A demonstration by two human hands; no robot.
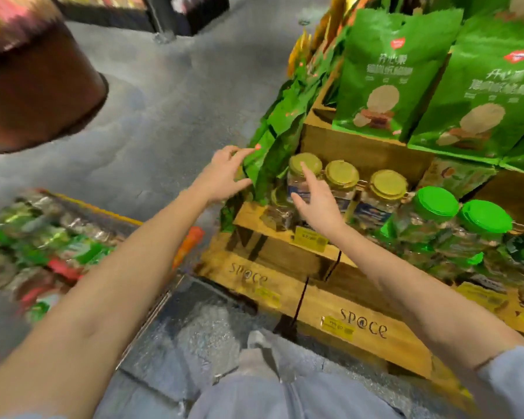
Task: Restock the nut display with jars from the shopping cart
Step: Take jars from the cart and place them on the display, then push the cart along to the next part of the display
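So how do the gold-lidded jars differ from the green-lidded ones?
The gold-lidded jars have dull yellow lids; the green-lidded jars have bright green ones. The gold-lidded jars stand three in a row, by the right hand; the green-lidded jars, two visible, sit further right. Both are clear, with round lids.

— What stands on the wooden display shelf (251, 214)?
— Three clear jars with gold lids (341, 174), upright, in one row. Two green-lidded jars (435, 204) stand just beside them, also upright.
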